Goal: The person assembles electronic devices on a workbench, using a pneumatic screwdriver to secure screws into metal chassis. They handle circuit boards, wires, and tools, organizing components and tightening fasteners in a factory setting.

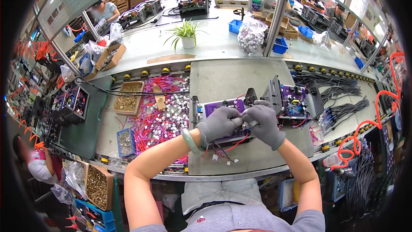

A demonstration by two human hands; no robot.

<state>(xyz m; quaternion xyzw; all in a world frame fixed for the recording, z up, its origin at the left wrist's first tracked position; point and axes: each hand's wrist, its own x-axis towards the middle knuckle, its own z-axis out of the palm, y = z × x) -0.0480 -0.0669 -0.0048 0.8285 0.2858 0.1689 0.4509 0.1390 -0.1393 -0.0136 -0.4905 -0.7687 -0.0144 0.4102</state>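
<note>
Both my hands wear grey gloves and meet over a purple circuit board in a grey metal chassis (214,106) on the workbench. My left hand (218,123) is closed on a small part at the board's front edge. My right hand (265,122) grips the same spot from the right, fingers curled; what sits between the fingers is hidden. Red and black wires with white plugs (224,151) hang from the unit toward me. A green bangle (189,141) sits on my left wrist. A second purple board in an open chassis (292,101) stands just right of my hands.
A heap of pink wires with white plugs (159,116) lies to the left, beside a box of brass screws (128,99) and a small blue bin (125,141). Grey cable bundles (339,90) lie to the right. An orange coiled hose (365,129) hangs at right. Other people work nearby.
</note>
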